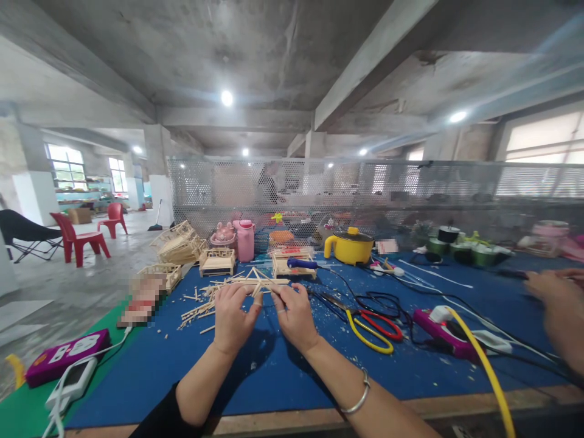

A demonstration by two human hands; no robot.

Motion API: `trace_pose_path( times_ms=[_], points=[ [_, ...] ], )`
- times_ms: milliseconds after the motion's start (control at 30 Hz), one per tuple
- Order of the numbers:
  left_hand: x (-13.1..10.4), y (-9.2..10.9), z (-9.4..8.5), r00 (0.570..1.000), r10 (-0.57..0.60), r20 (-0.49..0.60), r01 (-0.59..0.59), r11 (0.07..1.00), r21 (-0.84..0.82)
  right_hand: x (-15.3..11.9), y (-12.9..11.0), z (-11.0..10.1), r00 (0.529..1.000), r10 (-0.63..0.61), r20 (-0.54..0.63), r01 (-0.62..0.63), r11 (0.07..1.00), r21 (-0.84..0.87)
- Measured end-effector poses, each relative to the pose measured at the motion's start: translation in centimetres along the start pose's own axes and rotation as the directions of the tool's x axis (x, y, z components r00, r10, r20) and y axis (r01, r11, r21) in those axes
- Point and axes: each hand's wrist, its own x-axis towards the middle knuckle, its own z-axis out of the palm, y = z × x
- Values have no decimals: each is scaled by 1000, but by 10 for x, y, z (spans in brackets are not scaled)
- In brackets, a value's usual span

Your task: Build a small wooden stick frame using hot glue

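We see two bare hands at the near middle of a blue work mat [159, 377], arms coming in from the near edge. Left hand [235, 310]: fingers narrow, thumb and fingertips pinching a peaked frame of thin pale wooden sticks [254, 274]. Right hand [294, 313]: fingers also narrow, holding the right side of that same frame; the exact contact is too small for us to tell. The frame sits between the hands, just beyond the fingertips.

Left of the hands we have a scattered pile of loose pale sticks [196, 313]. Far of them, a small slatted wooden bed-like piece [217, 263] and, to its right, a blue-purple handled tool with a black cord [302, 263]. Right of the right hand, metal scissors with red and yellow handles [350, 315]. Farther right, a purple power strip [449, 334] with a white plug. Far side: a pink thermos [245, 240] and a yellow pot with a dark lid [352, 248]. At the right edge we see a co-worker's blurred hand [552, 292]
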Motion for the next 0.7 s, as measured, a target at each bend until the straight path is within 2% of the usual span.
trace_pose_path(
  times_ms=[200, 533, 700],
  points=[
    [0, 0, 0, 1000, -6, -15, 6, 1000, 0, 0, 0, 0, 1000, -11, 15, 11, 1000, 4],
    [0, -2, 1, 999, -29, 40, 29, 1000, -11, -1, 2, 1, 1000, -8, 12, 8, 1000, -1],
    [0, -1, 1, 999, -36, 29, 37, 999, -7, -1, 2, 1, 1000, -16, 17, 16, 1000, -20]
  ],
)
